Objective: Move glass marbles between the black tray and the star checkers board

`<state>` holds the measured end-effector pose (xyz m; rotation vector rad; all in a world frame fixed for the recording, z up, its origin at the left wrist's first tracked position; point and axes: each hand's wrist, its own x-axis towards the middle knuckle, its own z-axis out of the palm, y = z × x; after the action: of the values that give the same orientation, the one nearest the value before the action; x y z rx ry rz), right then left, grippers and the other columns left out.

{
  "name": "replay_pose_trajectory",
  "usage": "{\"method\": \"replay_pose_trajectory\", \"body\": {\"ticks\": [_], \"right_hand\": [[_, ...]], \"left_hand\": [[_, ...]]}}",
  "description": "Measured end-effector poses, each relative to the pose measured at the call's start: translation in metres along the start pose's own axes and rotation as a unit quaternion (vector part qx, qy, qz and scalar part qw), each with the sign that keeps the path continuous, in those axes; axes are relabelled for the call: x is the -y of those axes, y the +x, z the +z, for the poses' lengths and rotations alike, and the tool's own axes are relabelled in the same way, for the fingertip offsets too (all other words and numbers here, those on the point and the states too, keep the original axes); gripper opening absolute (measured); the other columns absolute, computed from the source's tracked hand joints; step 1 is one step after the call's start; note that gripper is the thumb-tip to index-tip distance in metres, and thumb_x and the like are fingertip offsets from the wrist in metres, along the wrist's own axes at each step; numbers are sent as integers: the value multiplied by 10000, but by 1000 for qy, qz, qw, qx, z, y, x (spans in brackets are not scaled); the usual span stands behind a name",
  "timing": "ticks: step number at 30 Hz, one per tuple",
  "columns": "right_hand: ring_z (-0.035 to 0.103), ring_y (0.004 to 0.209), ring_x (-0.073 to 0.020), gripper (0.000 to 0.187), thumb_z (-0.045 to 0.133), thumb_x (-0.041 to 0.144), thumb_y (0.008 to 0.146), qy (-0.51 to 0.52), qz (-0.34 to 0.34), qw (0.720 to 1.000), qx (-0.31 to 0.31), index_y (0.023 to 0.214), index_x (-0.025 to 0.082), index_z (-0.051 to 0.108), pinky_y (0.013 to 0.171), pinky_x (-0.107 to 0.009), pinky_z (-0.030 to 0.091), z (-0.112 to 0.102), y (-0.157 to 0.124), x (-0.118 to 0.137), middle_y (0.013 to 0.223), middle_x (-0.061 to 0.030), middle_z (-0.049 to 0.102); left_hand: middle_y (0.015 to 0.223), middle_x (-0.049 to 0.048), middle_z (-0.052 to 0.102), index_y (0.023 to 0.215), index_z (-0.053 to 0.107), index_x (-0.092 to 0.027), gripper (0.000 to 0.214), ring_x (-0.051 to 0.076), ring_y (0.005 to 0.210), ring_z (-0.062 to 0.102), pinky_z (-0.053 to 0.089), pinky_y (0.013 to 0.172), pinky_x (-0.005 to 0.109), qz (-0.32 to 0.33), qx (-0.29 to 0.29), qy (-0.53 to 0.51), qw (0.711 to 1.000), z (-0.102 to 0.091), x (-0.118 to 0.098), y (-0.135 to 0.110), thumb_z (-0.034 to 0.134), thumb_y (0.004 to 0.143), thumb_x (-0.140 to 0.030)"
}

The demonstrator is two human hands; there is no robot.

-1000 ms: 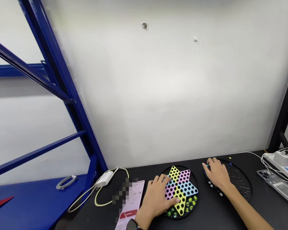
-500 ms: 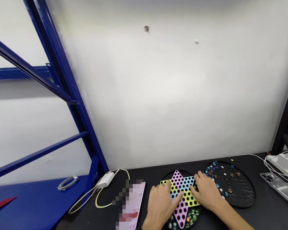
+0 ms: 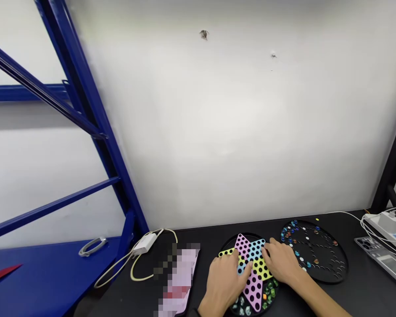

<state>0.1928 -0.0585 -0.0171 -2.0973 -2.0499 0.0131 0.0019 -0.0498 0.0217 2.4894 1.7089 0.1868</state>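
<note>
A star-shaped Chinese checkers board (image 3: 255, 290) in pink, yellow and blue, dotted with black holes, lies over a round black tray (image 3: 226, 242). My left hand (image 3: 225, 277) grips its left side, the fingers at the yellow point and the thumb lying on top. At the right, my right hand (image 3: 282, 262) has its fingers and thumb on the blue upper point. Green marbles (image 3: 269, 293) and clear marbles (image 3: 240, 304) show in the tray below the star. The fingertips' undersides are hidden.
To the right lies a second round black tray (image 3: 346, 259) with scattered blue, white and reddish marbles (image 3: 335, 243). A pink package (image 3: 185, 268), a white adapter with cable (image 3: 145, 243), a phone-like device (image 3: 383, 259) and a power strip (image 3: 387, 226) lie around. A white wall (image 3: 234, 132) rises behind.
The star board has turned slightly counterclockwise under both hands, its lower pink point swinging right. Some reddish marbles in the right tray have shifted. The view has moved a little.
</note>
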Motion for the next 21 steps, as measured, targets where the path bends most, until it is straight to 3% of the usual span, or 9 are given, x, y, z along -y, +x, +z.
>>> {"method": "replay_pose_trajectory", "body": {"ticks": [4,14,21], "right_hand": [[707,770,-196,468,363,315,1022,7,13,1000,-4,747,181,717,652,-268,398,-2,1,0,915,-93,736],[695,752,-231,516,339,327,1009,11,39,999,-24,680,188,712,670,-305,394,6,3,-5,771,-106,735],[654,630,-183,625,267,365,1039,76,76,992,-72,565,208,644,578,-296,310,-4,11,-15,648,-69,705]], "left_hand": [[802,36,700,823,597,-221,384,230,776,675,362,668,299,3,-3,-2,1000,3,2,0,421,970,-529],[778,19,685,793,568,-227,371,215,749,659,328,641,304,4,-15,-4,1000,5,6,3,420,979,-511],[734,6,663,752,533,-230,360,204,694,633,290,615,300,2,-23,-17,1000,7,9,3,430,976,-492]]}}
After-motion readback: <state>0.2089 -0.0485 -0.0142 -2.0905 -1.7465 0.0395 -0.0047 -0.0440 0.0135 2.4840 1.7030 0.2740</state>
